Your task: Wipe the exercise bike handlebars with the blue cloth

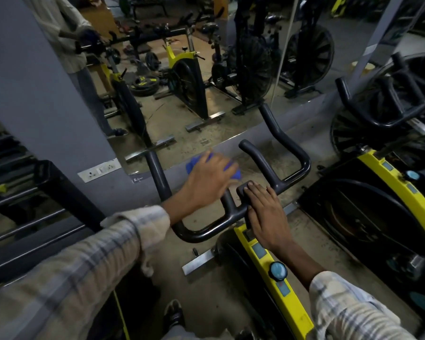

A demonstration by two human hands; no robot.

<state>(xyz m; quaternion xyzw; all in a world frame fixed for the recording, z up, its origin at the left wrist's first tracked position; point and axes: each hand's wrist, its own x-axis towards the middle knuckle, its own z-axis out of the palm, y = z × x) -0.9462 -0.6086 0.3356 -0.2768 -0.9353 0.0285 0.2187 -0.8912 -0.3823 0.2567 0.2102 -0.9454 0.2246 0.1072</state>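
Observation:
The black handlebars (275, 168) of a yellow exercise bike (277, 278) fill the middle of the head view. My left hand (209, 182) grips the blue cloth (194, 164) around the inner left prong of the bars; the cloth shows on both sides of the hand and the prong's tip is hidden. My right hand (265, 207) lies with straight fingers on the black centre pad of the bars. Both arms wear pale checked sleeves.
A large wall mirror (206, 69) straight ahead reflects more bikes, weight plates and a person. A second yellow bike (390, 192) stands close on the right. A dark rack (35, 204) is at the left, and a wall socket (100, 170) sits low on the grey wall.

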